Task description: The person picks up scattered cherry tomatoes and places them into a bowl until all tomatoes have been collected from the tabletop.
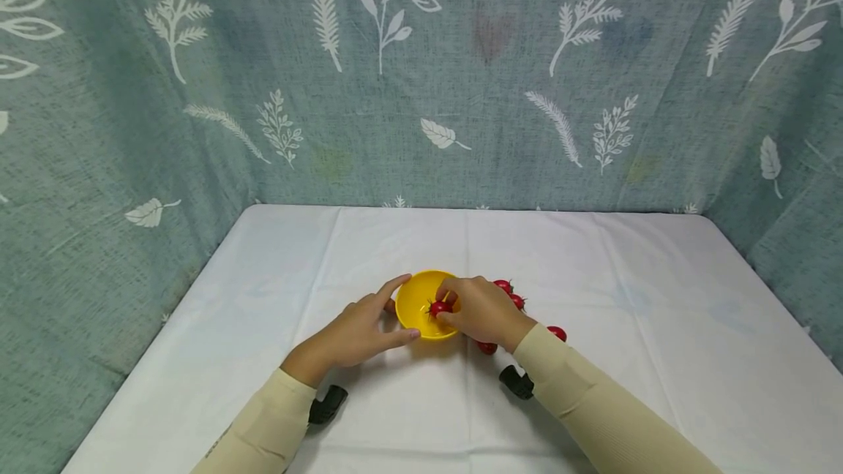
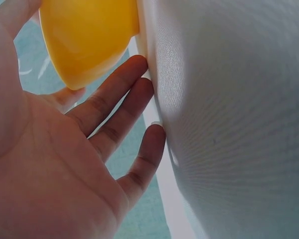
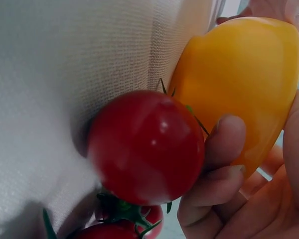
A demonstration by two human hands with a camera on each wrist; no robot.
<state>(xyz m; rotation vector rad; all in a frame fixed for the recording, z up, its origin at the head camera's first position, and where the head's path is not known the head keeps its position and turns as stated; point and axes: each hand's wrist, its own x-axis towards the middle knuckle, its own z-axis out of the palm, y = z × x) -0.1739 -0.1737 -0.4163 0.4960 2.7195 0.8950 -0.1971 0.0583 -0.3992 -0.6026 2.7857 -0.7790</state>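
A small yellow bowl (image 1: pixel 410 313) sits on the white cloth in front of me. My left hand (image 1: pixel 352 328) holds it from the left, thumb at the near rim and index finger at the far rim; its other fingers extend beside the bowl in the left wrist view. Over the bowl's right side, my right hand (image 1: pixel 484 309) pinches a red cherry tomato (image 1: pixel 439 309) inside the bowl. Its lower fingers curl outside the yellow wall in the right wrist view, where the bowl hides the pinched tomato. A loose cherry tomato (image 3: pixel 147 147) lies close by those fingers.
More cherry tomatoes lie right of the bowl: one at the back (image 1: pixel 503 286), another tomato (image 1: pixel 517 302) beside it, and a tomato (image 1: pixel 557 333) by the right sleeve. Black wrist devices show under the left (image 1: pixel 327 406) and right forearms. A leaf-patterned curtain (image 1: pixel 421 93) surrounds the table.
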